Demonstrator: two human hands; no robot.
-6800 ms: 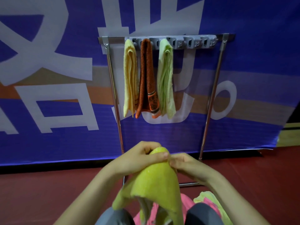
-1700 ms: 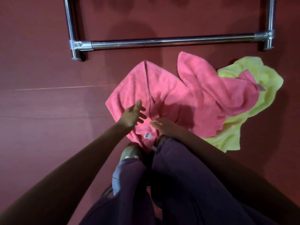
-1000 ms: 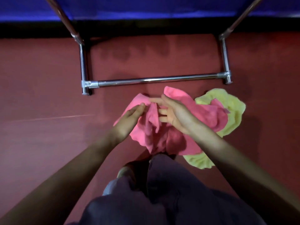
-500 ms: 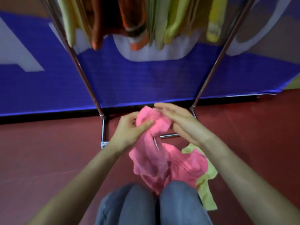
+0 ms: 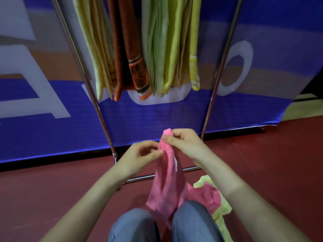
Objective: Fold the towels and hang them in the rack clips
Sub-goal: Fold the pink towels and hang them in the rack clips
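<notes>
A pink towel (image 5: 167, 180) hangs down in front of my knees, lifted off the floor. My right hand (image 5: 181, 141) pinches its top corner, and my left hand (image 5: 139, 157) pinches its edge just to the left and a little lower. On the metal rack (image 5: 97, 105) above hang several folded towels: a pale yellow towel (image 5: 95, 44), an orange-brown towel (image 5: 127, 49), a light green towel (image 5: 157, 48) and a yellow towel (image 5: 194, 46). The rack clips are out of view above the frame.
A second pink towel (image 5: 205, 196) lies crumpled on a yellow-green towel (image 5: 222, 209) on the red floor at my right. The rack's base bar (image 5: 139, 178) crosses the floor ahead. A blue banner (image 5: 52, 133) stands behind the rack. My knees fill the bottom.
A yellow towel has joined those on the rack. I picked a pink towel off the floor pile and raised it; my view tilted up from the floor to the hanging towels.
</notes>
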